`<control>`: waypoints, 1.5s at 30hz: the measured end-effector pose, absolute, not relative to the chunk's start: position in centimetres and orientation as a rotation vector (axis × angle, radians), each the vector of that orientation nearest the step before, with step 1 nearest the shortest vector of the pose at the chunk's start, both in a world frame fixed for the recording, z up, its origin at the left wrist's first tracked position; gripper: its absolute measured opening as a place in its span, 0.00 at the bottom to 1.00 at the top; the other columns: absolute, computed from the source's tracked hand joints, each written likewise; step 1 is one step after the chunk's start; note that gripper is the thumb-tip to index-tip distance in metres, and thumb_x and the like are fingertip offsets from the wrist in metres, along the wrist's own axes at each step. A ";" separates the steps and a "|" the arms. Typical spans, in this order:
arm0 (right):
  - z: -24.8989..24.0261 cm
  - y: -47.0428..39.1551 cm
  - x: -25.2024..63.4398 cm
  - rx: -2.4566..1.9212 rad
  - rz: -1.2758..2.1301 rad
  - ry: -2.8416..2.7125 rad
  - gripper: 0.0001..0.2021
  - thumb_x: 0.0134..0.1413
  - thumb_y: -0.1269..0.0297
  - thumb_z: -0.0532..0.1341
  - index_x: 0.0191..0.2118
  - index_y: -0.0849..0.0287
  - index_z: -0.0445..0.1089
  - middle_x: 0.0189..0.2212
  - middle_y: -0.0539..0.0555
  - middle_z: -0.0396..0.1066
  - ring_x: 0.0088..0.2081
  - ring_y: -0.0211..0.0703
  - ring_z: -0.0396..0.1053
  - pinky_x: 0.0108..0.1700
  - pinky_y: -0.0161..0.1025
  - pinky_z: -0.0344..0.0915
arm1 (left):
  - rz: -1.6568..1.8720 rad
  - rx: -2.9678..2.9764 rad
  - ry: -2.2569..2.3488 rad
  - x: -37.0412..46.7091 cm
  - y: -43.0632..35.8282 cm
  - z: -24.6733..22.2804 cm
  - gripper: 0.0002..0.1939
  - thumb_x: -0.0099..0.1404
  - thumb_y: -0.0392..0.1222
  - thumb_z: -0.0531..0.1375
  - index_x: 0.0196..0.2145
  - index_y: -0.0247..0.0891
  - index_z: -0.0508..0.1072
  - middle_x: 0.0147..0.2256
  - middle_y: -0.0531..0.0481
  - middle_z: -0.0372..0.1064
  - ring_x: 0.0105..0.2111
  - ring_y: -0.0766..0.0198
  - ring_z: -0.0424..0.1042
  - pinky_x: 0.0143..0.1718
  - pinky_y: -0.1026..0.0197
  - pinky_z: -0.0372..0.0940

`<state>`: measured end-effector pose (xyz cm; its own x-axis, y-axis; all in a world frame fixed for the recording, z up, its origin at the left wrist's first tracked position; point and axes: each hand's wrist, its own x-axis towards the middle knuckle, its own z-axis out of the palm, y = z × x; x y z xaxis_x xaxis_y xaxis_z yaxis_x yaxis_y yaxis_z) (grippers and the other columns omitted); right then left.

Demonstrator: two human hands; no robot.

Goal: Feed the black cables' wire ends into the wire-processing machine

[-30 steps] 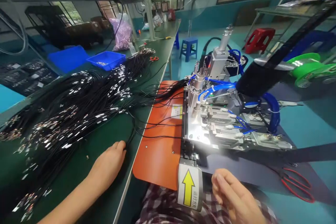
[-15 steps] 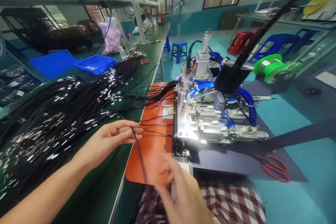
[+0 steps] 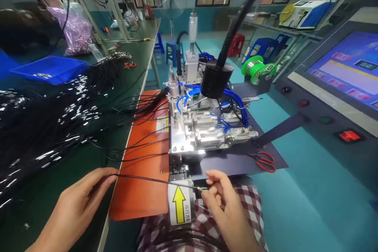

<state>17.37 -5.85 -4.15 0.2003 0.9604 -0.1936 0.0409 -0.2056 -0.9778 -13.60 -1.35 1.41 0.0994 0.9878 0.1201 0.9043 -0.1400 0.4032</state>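
Note:
A thin black cable (image 3: pixel 147 178) stretches between my two hands above the orange plate (image 3: pixel 138 199). My left hand (image 3: pixel 88 193) pinches it near the table's edge, thumb against fingers. At the other end, fine stripped wires (image 3: pixel 201 189) show at the fingertips of my right hand (image 3: pixel 221 201), which is closed on that end. Below the cable lies a white block with a yellow arrow (image 3: pixel 179 204). Just beyond my hands stands a metal machine (image 3: pixel 203 126) with blue air tubes, and several black cables run into its left side.
Piles of black cables (image 3: pixel 73 114) cover the green table (image 3: pixel 100 157) at left, near a blue tray (image 3: pixel 53 69). Red-handled scissors (image 3: pixel 265 161) lie right of the machine. A green wire spool (image 3: pixel 256 69) and a control screen (image 3: pixel 348 67) stand farther right. A black lamp-like cylinder (image 3: pixel 217 80) hangs above.
My view has turned right, bringing the control screen in. The cable, earlier hanging from my left hand, is now drawn out sideways, and my right hand has closed on its wire end.

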 end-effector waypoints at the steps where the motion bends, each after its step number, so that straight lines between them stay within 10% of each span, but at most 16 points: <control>1: -4.2 -5.9 17.3 -1.471 1.231 -0.995 0.14 0.53 0.60 0.62 0.46 0.56 0.68 0.33 0.51 0.68 0.24 0.38 0.60 0.27 0.34 0.60 | 0.529 2.175 1.893 -13.5 -1.3 1.3 0.13 0.66 0.55 0.54 0.42 0.47 0.69 0.38 0.57 0.72 0.36 0.62 0.72 0.37 0.66 0.64; 6: -3.1 -5.3 16.4 -1.369 1.288 -1.080 0.07 0.56 0.63 0.59 0.32 0.59 0.71 0.28 0.52 0.68 0.28 0.40 0.63 0.29 0.35 0.61 | 0.198 2.654 1.724 -10.2 -1.5 2.1 0.14 0.67 0.49 0.52 0.38 0.40 0.75 0.31 0.48 0.68 0.31 0.57 0.67 0.33 0.56 0.59; 9: -2.2 -4.7 16.5 -1.356 1.269 -1.154 0.03 0.55 0.65 0.61 0.33 0.58 0.70 0.26 0.50 0.67 0.25 0.38 0.60 0.28 0.34 0.58 | 0.326 2.720 1.279 -5.1 -1.6 3.0 0.16 0.66 0.44 0.53 0.50 0.42 0.69 0.44 0.45 0.69 0.44 0.52 0.66 0.43 0.53 0.59; 20: -3.2 -3.5 18.7 -1.062 1.564 -0.713 0.13 0.59 0.54 0.60 0.34 0.60 0.69 0.24 0.48 0.65 0.22 0.30 0.55 0.25 0.29 0.51 | 0.376 1.488 1.004 1.2 1.3 1.3 0.11 0.70 0.47 0.49 0.39 0.40 0.67 0.22 0.58 0.58 0.24 0.69 0.57 0.25 0.66 0.53; 36: -4.3 -3.6 15.5 -1.158 1.478 -0.781 0.13 0.54 0.57 0.64 0.28 0.60 0.64 0.19 0.44 0.57 0.19 0.30 0.48 0.20 0.29 0.47 | 0.528 1.387 1.002 1.3 0.7 -0.1 0.09 0.67 0.44 0.53 0.41 0.41 0.69 0.33 0.53 0.67 0.28 0.67 0.63 0.29 0.65 0.58; 45: -4.5 -4.0 15.1 -1.215 1.459 -0.871 0.12 0.57 0.57 0.61 0.28 0.60 0.64 0.20 0.44 0.58 0.20 0.32 0.52 0.22 0.30 0.51 | 0.611 0.853 1.063 1.8 0.4 -0.9 0.12 0.62 0.47 0.60 0.29 0.36 0.67 0.13 0.62 0.52 0.15 0.75 0.48 0.19 0.70 0.47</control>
